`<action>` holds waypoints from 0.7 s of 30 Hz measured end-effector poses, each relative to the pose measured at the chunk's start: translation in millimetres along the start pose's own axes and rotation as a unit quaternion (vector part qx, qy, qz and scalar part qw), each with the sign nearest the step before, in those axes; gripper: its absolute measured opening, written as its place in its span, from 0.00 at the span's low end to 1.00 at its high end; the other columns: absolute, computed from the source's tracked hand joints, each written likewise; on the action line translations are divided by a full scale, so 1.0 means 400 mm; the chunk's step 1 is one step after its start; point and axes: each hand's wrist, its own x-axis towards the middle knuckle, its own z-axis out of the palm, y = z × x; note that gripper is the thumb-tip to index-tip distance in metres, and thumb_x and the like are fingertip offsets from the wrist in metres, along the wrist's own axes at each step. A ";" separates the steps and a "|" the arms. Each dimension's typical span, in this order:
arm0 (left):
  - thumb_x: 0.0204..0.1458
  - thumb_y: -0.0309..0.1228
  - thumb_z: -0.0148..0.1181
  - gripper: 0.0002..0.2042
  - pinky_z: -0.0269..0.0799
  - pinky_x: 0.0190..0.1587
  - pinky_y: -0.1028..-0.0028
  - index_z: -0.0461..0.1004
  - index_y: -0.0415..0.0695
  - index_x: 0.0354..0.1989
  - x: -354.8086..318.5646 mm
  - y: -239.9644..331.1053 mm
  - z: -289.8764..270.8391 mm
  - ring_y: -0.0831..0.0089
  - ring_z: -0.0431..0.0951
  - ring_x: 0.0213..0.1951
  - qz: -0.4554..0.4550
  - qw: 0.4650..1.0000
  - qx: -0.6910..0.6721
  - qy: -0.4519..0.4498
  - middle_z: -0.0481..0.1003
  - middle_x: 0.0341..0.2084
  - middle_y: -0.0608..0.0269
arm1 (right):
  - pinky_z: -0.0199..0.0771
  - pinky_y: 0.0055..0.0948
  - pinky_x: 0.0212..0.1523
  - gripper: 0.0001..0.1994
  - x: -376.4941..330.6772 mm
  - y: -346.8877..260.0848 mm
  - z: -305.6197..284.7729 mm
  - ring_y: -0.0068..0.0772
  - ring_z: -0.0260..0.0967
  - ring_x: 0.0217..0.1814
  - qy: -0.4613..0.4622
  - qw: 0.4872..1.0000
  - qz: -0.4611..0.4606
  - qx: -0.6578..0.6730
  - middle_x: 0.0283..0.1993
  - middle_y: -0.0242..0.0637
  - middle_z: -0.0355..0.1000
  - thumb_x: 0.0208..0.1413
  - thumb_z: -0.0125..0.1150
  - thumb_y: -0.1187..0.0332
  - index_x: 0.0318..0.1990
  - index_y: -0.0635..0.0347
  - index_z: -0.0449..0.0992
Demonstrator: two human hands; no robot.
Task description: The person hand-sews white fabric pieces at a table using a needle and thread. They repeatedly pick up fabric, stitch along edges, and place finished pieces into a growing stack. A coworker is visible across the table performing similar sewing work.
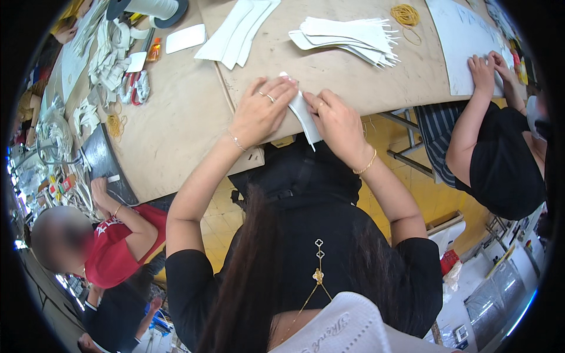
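A narrow white strip [305,120], flat and slightly curved, is held at the front edge of the table, its lower end sticking out past the edge. My left hand [262,112] grips its upper end, with fingers bent over the strip and a ring on one finger. Along the strip's right side, my right hand [341,126] pinches it between thumb and fingers. Just beyond my hands lie a fanned pile of white strips [238,32] and, to its right, a stack of white strips with fringed ends [347,38].
On the brown table [170,135] are rubber bands [406,15], a spool [154,8], a white card [185,38], a small orange bottle [154,50] and red-and-white-handled scissors [134,88]. One person [500,153] works at the right, another in red [123,241] at the left.
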 end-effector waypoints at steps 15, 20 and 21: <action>0.55 0.35 0.60 0.22 0.56 0.68 0.56 0.73 0.55 0.61 -0.052 -0.046 -0.003 0.66 0.63 0.68 -0.067 0.994 0.075 -0.032 0.69 0.63 0.63 | 0.77 0.36 0.33 0.17 -0.023 -0.004 -0.053 0.38 0.76 0.33 -0.068 0.997 -0.012 0.034 0.38 0.34 0.71 0.49 0.67 0.76 0.49 0.54 0.82; 0.56 0.39 0.59 0.21 0.51 0.69 0.53 0.75 0.63 0.60 -0.053 -0.038 -0.006 0.63 0.60 0.70 -0.062 0.994 0.072 -0.059 0.67 0.65 0.59 | 0.76 0.35 0.29 0.18 -0.045 0.007 -0.071 0.35 0.76 0.29 -0.059 0.998 -0.017 -0.001 0.37 0.31 0.71 0.48 0.67 0.76 0.49 0.50 0.83; 0.56 0.41 0.59 0.21 0.50 0.70 0.52 0.75 0.64 0.60 -0.052 -0.037 -0.007 0.62 0.59 0.70 -0.060 0.994 0.073 -0.064 0.66 0.65 0.58 | 0.76 0.34 0.29 0.18 -0.047 0.010 -0.072 0.35 0.75 0.29 -0.058 0.998 -0.020 -0.006 0.37 0.31 0.71 0.49 0.67 0.76 0.49 0.50 0.83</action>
